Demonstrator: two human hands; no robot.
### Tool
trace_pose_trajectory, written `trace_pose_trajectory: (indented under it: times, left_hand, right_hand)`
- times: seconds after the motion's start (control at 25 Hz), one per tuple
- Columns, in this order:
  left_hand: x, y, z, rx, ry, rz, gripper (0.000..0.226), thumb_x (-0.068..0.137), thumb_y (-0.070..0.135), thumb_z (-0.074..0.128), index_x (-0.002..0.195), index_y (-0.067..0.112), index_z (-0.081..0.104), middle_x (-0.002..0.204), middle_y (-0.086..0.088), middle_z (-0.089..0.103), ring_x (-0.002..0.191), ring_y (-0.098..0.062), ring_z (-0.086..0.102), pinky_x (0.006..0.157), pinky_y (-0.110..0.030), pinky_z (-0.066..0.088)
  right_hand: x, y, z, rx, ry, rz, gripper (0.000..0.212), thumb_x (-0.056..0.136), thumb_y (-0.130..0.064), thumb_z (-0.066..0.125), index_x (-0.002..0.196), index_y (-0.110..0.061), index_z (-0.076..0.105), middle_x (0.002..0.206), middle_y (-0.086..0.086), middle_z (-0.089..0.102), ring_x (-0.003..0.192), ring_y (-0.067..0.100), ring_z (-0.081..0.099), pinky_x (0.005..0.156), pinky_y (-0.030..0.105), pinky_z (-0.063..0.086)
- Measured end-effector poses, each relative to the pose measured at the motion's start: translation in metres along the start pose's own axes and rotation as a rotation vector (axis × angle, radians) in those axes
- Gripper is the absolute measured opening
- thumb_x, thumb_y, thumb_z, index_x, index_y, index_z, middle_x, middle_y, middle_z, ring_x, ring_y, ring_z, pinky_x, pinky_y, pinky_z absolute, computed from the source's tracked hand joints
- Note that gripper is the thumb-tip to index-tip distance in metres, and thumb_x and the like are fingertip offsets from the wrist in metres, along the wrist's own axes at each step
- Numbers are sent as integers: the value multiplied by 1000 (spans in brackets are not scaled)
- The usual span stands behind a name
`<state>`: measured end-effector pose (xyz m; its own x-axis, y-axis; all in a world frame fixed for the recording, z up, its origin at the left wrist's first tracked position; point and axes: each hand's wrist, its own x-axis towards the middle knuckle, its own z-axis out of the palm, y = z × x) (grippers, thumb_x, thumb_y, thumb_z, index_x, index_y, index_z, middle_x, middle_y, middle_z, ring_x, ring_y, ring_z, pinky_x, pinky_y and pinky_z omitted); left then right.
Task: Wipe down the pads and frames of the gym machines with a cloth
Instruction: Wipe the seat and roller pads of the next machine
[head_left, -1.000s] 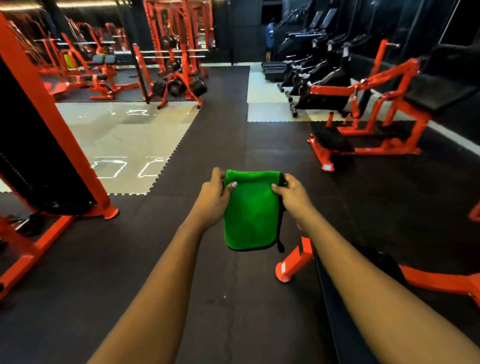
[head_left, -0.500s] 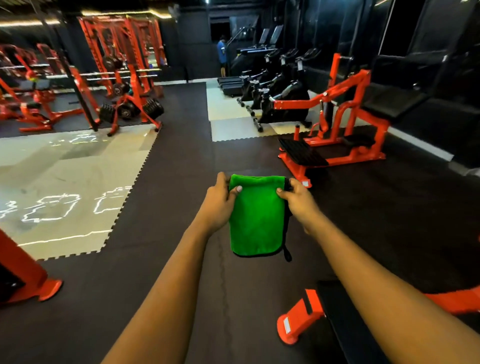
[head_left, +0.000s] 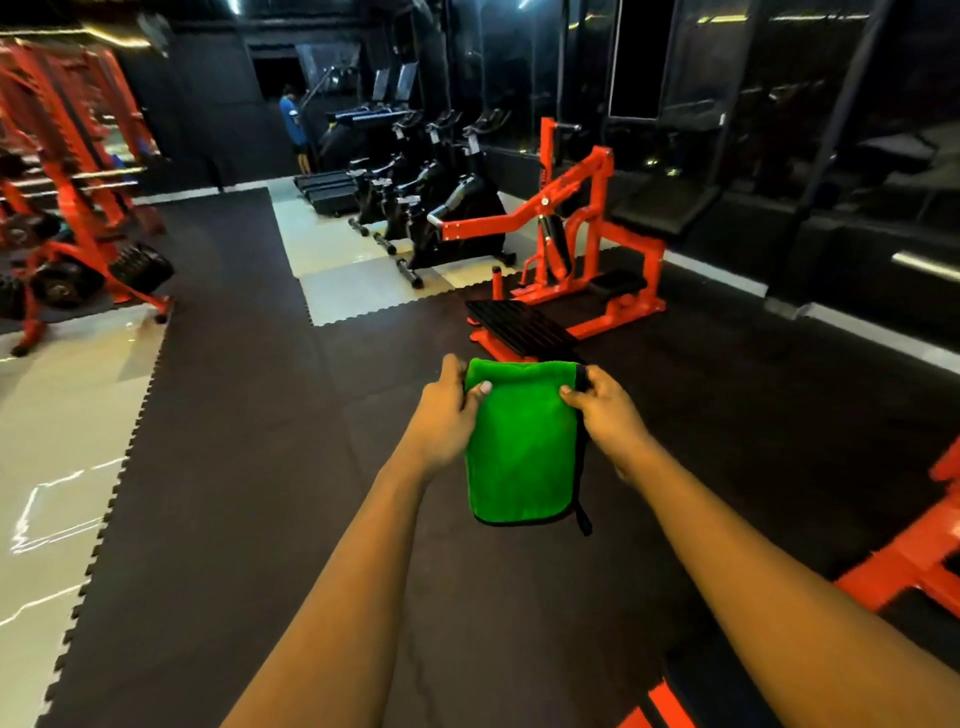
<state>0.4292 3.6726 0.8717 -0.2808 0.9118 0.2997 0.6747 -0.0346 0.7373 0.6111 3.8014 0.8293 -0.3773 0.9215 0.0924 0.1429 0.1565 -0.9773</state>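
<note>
The dark rubber floor (head_left: 249, 467) runs open through the middle and to the left — a wide lane. Straight ahead, past the green cloth (head_left: 519, 447), the black footplate (head_left: 519, 327) of a red machine (head_left: 587, 244) blocks the way, with exercise bikes (head_left: 447, 208) behind. A red frame (head_left: 904, 561) crowds the lower right; a plate-loaded rack (head_left: 78, 244) stands well off left.

**The view is swinging right, toward the lever machine**
The orange steel lever machine (head_left: 571, 223) is drawing nearer. Its black ribbed footplate (head_left: 519, 327) is now showing just past the top edge of the folded green microfibre cloth (head_left: 519, 447), between the gripping left hand (head_left: 441, 415) and right hand (head_left: 605, 410). The row of black exercise bikes (head_left: 441, 208) is closing in beyond the grip. The orange tube frame (head_left: 904, 561) is sliding from under the right wrist out to the grip's right.
</note>
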Motion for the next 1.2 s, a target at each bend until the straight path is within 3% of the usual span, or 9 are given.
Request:
trace_pose_trajectory:
  times: [0.24, 0.32, 0.48, 0.64, 0.76, 0.8, 0.88, 0.96, 1.2]
  left_hand:
    - [149, -56, 38, -20, -77, 18, 23, 105, 24, 50, 95, 15, 32, 70, 3, 44, 60, -10, 45, 49, -22, 30]
    - [210, -68, 39, -5, -69, 12, 22, 105, 24, 51, 96, 16, 32, 71, 3, 46, 61, -8, 46, 50, -22, 31]
    - [310, -99, 38, -21, -32, -14, 20, 105, 24, 51, 99, 14, 35, 71, 0, 50, 62, -9, 50, 49, -21, 32]
    - [411, -153, 62, -45, -110, -8, 19, 105, 22, 50, 97, 16, 35, 72, 0, 51, 63, -1, 56, 51, -19, 35]
    - [506, -196, 82, -79, -189, 10, 19, 105, 26, 50, 100, 14, 36, 84, -19, 58, 76, -27, 61, 58, -40, 42]
    - [531, -202, 86, -76, -196, 24, 19, 105, 27, 50, 102, 13, 37, 84, -19, 60, 75, -30, 61, 59, -41, 42]
    - [585, -210, 89, -98, -224, 45, 19, 105, 25, 51, 102, 12, 37, 75, -9, 55, 65, -20, 55, 51, -28, 37]
    - [655, -213, 96, -86, -273, 108, 20, 104, 24, 52, 102, 11, 37, 69, 0, 49, 60, -12, 49, 47, -21, 32]
    - [797, -222, 180, -143, -385, 185, 19, 103, 19, 54, 101, 11, 37, 64, 4, 45, 54, -11, 46, 49, -27, 38]
  right_hand:
    - [152, 35, -2, -28, 67, 40, 17, 93, -10, 65, 91, -27, 64, 102, 4, 72, 98, 24, 68, 97, 51, 51]
    - [214, 35, 0, -42, 62, 45, 7, 86, -21, 68, 89, -27, 65, 99, 4, 73, 95, 25, 69, 95, 53, 52]
    - [334, 56, 10, -53, 51, 21, 28, 66, -50, 65, 92, -38, 67, 99, 4, 75, 96, 29, 70, 92, 55, 52]
    - [425, 72, 19, -55, 82, 53, 10, 79, -29, 68, 90, -27, 66, 100, 6, 74, 98, 28, 69, 95, 56, 51]
    - [507, 85, 23, -75, 174, 77, 14, 91, -10, 67, 89, -24, 64, 100, 8, 73, 96, 25, 68, 96, 53, 51]
    - [528, 84, 22, -71, 188, 94, 13, 92, -10, 66, 89, -23, 64, 100, 10, 73, 96, 27, 68, 95, 53, 51]
    - [573, 85, 16, -85, 222, 104, 6, 86, -20, 69, 90, -19, 65, 99, 11, 73, 98, 33, 68, 94, 56, 50]
    - [625, 83, 6, -78, 297, 104, 19, 78, -31, 67, 92, -19, 66, 98, 9, 74, 98, 33, 69, 94, 57, 51]
    - [729, 117, -54, -37, 448, 187, 10, 91, -16, 67, 94, -25, 67, 101, 3, 75, 99, 25, 71, 96, 52, 53]
